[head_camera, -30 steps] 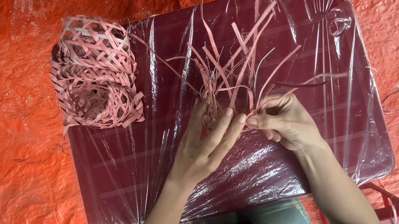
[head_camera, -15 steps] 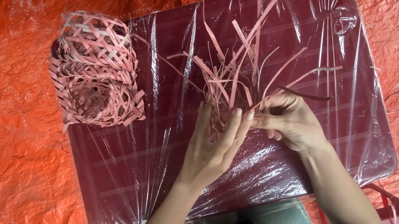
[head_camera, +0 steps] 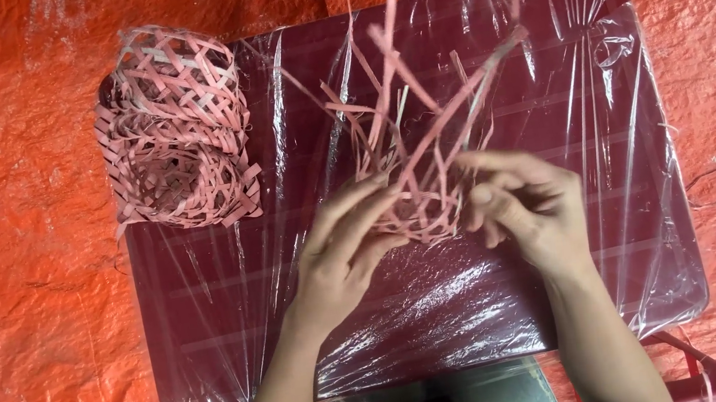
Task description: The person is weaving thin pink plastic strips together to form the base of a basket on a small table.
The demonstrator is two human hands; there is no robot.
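left hand [head_camera: 342,254] and right hand [head_camera: 529,206] pinch flat pink strips [head_camera: 413,161] between fingertips, loose ends fanning upward; open-lattice woven baskets [head_camera: 173,128] far left of hands, on glossy plastic-wrapped maroon table [head_camera: 446,309]

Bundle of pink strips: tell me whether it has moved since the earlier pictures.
Yes. The bundle of pink strips, held between both hands, has lifted and swung toward the table's far right corner; its loose ends now reach past the far edge.
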